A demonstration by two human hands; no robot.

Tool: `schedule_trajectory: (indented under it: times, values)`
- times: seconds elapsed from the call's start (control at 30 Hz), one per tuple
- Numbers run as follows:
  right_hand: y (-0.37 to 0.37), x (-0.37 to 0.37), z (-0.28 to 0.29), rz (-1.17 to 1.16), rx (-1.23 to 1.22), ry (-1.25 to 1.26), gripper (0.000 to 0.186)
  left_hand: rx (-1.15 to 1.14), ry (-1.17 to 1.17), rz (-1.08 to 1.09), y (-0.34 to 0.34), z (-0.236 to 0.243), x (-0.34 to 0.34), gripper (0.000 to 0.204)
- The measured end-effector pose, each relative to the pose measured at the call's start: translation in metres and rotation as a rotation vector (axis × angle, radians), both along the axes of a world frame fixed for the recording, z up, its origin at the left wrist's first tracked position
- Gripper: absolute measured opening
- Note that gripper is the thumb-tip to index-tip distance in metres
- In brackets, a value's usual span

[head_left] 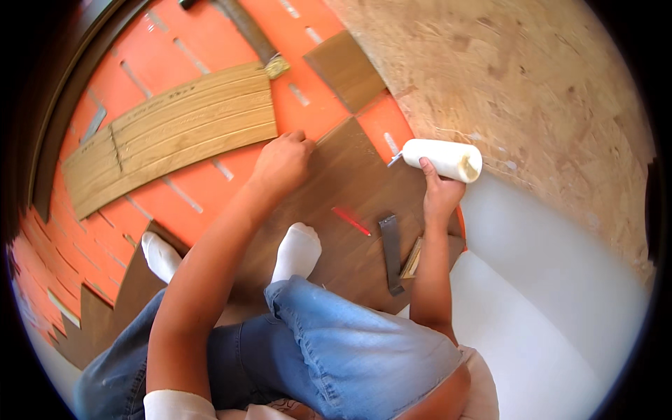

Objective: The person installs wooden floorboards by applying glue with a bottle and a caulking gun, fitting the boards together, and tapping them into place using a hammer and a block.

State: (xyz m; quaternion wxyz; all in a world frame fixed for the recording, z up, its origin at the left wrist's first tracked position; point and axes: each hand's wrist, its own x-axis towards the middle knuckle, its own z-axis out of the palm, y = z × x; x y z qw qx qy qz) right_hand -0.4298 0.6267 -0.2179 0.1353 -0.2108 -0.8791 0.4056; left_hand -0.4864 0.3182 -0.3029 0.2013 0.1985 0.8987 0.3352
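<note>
In my right hand (442, 199) is a white squeeze bottle (437, 157), tilted on its side, with its thin tip pointing left over the edge of the brown floorboards (329, 182). My left hand (283, 161) is at the far left edge of those boards, its fingers curled in; whatever they may grip is hidden. Just beyond that hand lies a pale grooved plank (175, 133) with a dark line drawn across it. A red pencil (352, 221) rests on the boards between my arms. Beside my right forearm lie a dark metal pull bar (390, 253) and a small wooden block (413, 259).
Orange underlay (224, 45) with grey slots spreads under the planks. A short brown board piece (346, 70) lies at the far side, near a long-handled tool (245, 28). Bare chipboard (525, 70) borders the right, with a white surface (532, 280) nearer. My socked foot (297, 248) stands on the boards.
</note>
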Motion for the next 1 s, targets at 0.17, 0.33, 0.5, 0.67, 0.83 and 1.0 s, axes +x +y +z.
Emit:
schedule_trajectory:
  times: [0.17,0.33,0.5,0.67,0.83,1.0]
  values:
    - [-0.002,0.04,-0.001,-0.368,-0.502,0.321,0.058,-0.025,-0.005,0.008,0.003,0.003,-0.007,0.015]
    - [0.03,0.079,-0.006,-0.816,-0.945,0.264,0.078,0.043,0.11,0.125,0.013,0.013,-0.063,0.014]
    - [0.083,0.121,-0.027,-0.811,-0.813,-0.192,0.075,-0.075,0.422,0.187,0.034,0.009,-0.119,0.057]
    - [0.102,0.136,-0.038,-0.567,-0.248,-0.436,0.061,-0.372,0.323,0.021,0.054,0.008,-0.137,0.086]
    - [0.105,0.131,-0.039,-0.579,-0.154,-0.509,0.062,-0.392,0.315,-0.024,0.052,0.011,-0.147,0.096]
    - [0.089,0.132,-0.043,-0.584,0.333,-0.519,0.07,-0.318,0.377,0.014,0.048,0.009,-0.146,0.097]
